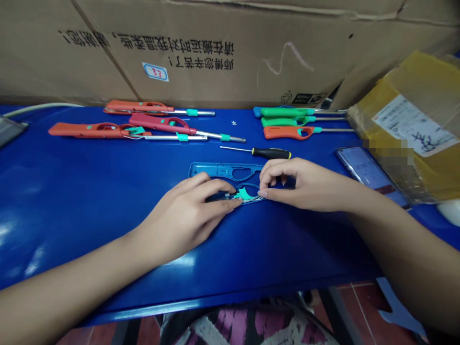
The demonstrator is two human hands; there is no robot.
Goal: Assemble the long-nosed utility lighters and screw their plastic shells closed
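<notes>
In the middle of the blue table lies an opened lighter half-shell with a green trigger and thin wires in it. My left hand reaches in from the left, thumb and forefinger pinched on the parts by the trigger; its palm hides the shell's left end. From the right, my right hand pinches the wires at the shell's right end. The other blue half-shell lies just behind, its right end covered by my right hand. A screwdriver with a black and yellow handle rests beyond it.
Several red and orange lighters lie at the back left. Green and orange lighters sit at the back right. A phone and a taped carton stand on the right. A large cardboard box walls off the back.
</notes>
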